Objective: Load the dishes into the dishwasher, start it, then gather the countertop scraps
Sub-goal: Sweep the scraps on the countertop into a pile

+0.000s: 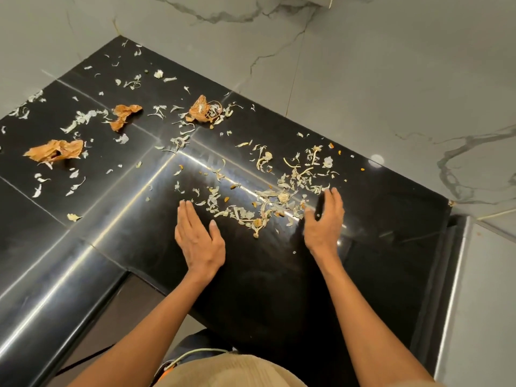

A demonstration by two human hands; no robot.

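Counter: we see a glossy black L-shaped countertop (279,275) set into a corner of grey marbled wall (391,65).
Scraps: pale peelings and bits (268,202) lie scattered over most of the top, thickest in a loose heap between our two hands, thinner toward the back corner and far left.
Orange skins: three crumpled orange-brown pieces (55,150) sit on the left and middle back, well apart from the hands.
Left hand: our left hand (198,241) is palm down and flat on the counter, fingers straight and close together, thumb spread out to the right; fingertips touch the left edge of the heap; it holds nothing.
Right hand: our right hand (325,219) stands on its edge at the right side of the heap, palm turned in toward the left hand, fingers loosely bent and a little blurred; nothing gripped that we can see.
Gap: the hands are well apart, heap between them.
Person: bare forearms reach in from below, beige cloth (231,370) at the bottom edge.
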